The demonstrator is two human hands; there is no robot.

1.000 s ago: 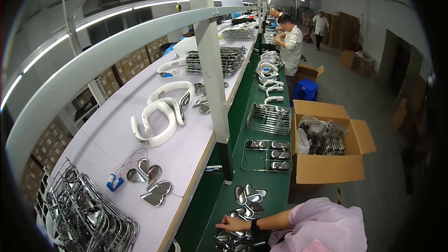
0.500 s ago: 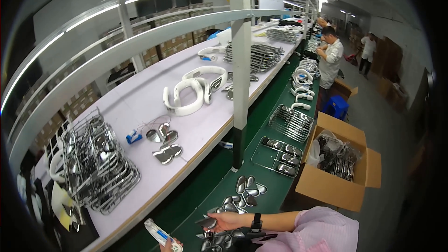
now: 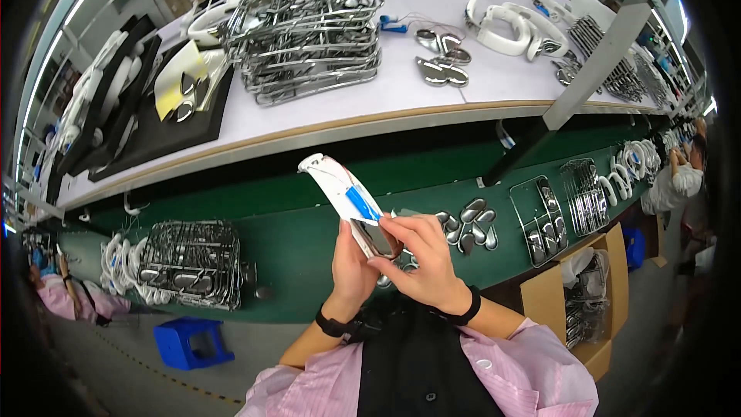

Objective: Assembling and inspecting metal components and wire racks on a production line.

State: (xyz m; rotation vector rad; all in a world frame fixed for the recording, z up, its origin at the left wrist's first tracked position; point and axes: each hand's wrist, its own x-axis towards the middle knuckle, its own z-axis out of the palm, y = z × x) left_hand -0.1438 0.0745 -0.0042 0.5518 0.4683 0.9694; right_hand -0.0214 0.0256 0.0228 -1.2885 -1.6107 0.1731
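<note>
A white curved plastic housing (image 3: 328, 180), with a blue battery-like block (image 3: 360, 205) and thin wires inside it, is held up over the green bench. My left hand (image 3: 351, 269) is closed around its lower end. Against that same end, my right hand (image 3: 426, 262) pinches a shiny chrome teardrop cover (image 3: 376, 239) between thumb and fingers. Whether the cover is seated in the housing is hidden by the fingers. Loose chrome covers (image 3: 468, 225) lie on the bench just right of my hands; more are partly behind the right hand.
Wire racks (image 3: 193, 259) of chrome parts stand left on the green bench (image 3: 289, 262). A stack of racks (image 3: 305, 38) sits on the white shelf (image 3: 417, 120). At right are a wire tray (image 3: 538, 220), a cardboard box (image 3: 544, 313) and a post (image 3: 594, 62). Co-workers sit at both sides.
My view has swung left. The right hand has come from the pile of chrome covers with one cover, up to the white housing. The left hand has raised the housing into the middle.
</note>
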